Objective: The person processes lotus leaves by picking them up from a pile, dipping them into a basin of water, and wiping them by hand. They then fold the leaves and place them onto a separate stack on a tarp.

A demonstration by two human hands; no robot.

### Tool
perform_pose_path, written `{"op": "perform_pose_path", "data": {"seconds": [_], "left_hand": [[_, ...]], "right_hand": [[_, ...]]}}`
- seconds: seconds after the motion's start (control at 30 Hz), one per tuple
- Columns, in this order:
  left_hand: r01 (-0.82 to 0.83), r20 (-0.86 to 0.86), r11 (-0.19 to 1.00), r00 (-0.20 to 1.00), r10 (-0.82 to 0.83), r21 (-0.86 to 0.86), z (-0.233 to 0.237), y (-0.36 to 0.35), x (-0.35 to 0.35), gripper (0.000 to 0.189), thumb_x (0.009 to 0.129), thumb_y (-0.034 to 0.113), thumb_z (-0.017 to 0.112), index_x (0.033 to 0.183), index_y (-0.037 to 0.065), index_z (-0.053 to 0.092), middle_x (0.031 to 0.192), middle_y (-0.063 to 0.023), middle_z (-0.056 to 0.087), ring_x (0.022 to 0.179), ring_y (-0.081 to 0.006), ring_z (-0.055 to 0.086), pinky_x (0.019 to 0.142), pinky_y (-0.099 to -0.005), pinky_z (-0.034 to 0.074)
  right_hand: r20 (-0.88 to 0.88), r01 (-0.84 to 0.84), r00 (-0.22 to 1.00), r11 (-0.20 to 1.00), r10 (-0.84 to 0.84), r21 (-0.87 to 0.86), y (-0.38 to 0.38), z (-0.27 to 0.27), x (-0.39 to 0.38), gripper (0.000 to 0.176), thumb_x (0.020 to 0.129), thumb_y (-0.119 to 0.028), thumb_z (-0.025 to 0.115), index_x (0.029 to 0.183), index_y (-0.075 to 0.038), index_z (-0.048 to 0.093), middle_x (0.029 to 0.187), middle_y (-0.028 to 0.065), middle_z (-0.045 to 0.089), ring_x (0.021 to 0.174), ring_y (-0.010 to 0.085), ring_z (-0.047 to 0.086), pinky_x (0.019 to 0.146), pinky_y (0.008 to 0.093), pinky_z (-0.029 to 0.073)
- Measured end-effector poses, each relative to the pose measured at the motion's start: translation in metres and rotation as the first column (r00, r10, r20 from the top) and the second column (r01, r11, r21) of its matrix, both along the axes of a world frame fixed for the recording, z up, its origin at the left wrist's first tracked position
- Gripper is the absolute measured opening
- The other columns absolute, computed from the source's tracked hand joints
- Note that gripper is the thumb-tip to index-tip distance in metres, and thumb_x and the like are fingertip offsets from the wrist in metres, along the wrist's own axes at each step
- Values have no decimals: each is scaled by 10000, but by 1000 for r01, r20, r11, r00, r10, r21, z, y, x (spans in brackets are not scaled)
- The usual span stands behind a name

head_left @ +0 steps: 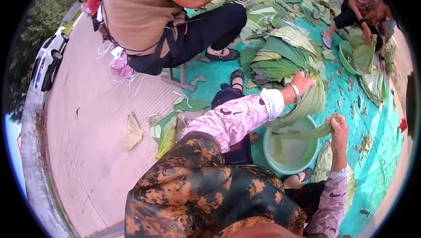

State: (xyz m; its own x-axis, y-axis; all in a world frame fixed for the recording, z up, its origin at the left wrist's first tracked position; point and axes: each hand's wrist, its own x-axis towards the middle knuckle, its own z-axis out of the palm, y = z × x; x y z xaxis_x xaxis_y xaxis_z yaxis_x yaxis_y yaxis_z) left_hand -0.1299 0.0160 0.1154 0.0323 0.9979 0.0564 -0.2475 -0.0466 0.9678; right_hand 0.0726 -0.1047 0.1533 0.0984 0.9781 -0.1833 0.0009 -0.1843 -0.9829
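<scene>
My left hand, in a pink patterned sleeve with a bracelet at the wrist, grips a bundle of large green leaves that hangs toward a pale green basin. My right hand is shut on a folded strip of leaf stretched across the basin's mouth. The basin sits on the ground between my sandalled feet. A brown and orange patterned cloth covers my lap at the bottom of the view.
A big pile of green leaves lies on a teal tarp. A person in a tan shirt sits on a stool ahead. Another person crouches by a green basin. A white car stands beyond the pavement.
</scene>
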Motion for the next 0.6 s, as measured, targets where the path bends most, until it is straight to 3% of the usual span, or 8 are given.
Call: {"op": "perform_pose_path", "data": {"seconds": [0.07, 0.13, 0.23, 0.33, 0.37, 0.47, 0.57, 0.6], "left_hand": [[-96, -276, 995, 957, 88, -18, 9, 0, -5, 339, 636, 221, 659, 811, -51, 554, 695, -114, 577, 654, -162, 528, 618, -310, 442], [-5, -146, 996, 989, -8, -84, 36, -8, -14, 330, 618, 93, 603, 916, -37, 545, 780, -124, 591, 719, -215, 544, 691, -338, 440], [41, 24, 997, 999, -40, -57, 23, -2, -10, 342, 619, 77, 597, 939, -29, 537, 802, -126, 590, 739, -214, 545, 706, -329, 440], [-63, -28, 997, 998, 64, 45, 10, 5, -2, 247, 649, 116, 616, 847, -26, 574, 726, -78, 594, 660, -147, 533, 631, -305, 444], [-48, -61, 999, 997, 47, -5, 21, -1, -6, 266, 647, 116, 616, 871, -22, 572, 740, -80, 596, 677, -145, 534, 646, -301, 443], [-72, 13, 994, 997, 71, 82, 8, 6, 2, 276, 644, 122, 621, 875, -19, 569, 744, -84, 596, 687, -146, 533, 649, -303, 441], [-80, -56, 995, 995, 84, 60, 12, 4, 1, 284, 640, 137, 631, 872, -16, 571, 737, -86, 595, 688, -154, 536, 650, -306, 442], [-71, -72, 997, 995, 74, 37, 16, 2, -1, 285, 640, 142, 633, 870, -16, 571, 737, -87, 595, 686, -158, 538, 649, -308, 442]], "right_hand": [[-32, -20, 999, 996, 23, 83, 0, -8, 13, 171, 812, -103, 537, 972, -52, 507, 864, 86, 586, 795, 148, 549, 741, 272, 432], [41, 48, 998, 987, -55, 151, 1, -7, 20, 137, 824, -101, 533, 948, -54, 500, 864, 77, 580, 802, 136, 534, 751, 264, 418], [79, 80, 992, 973, -99, 218, 2, -21, 28, 131, 830, -95, 525, 948, -48, 492, 863, 73, 574, 799, 128, 528, 746, 255, 414], [114, 5, 993, 978, -29, 209, 7, -65, 41, 131, 831, -69, 515, 956, -44, 486, 865, 71, 568, 796, 127, 526, 741, 245, 413], [60, -10, 998, 983, -1, 185, 8, -83, 43, 151, 815, -28, 510, 963, -36, 480, 855, 68, 566, 791, 122, 521, 738, 234, 409], [217, -133, 971, 979, 98, 155, 3, -127, 41, 182, 780, 10, 527, 954, -27, 488, 843, 58, 563, 769, 122, 525, 713, 236, 423], [344, -209, 921, 977, 182, 45, -3, -168, 38, 206, 745, -15, 556, 944, -14, 504, 804, 38, 567, 729, 120, 538, 661, 236, 433], [288, -199, 939, 980, 189, 6, -3, -186, 36, 234, 728, 14, 566, 953, -14, 512, 825, 44, 570, 742, 127, 547, 674, 241, 445]]}}
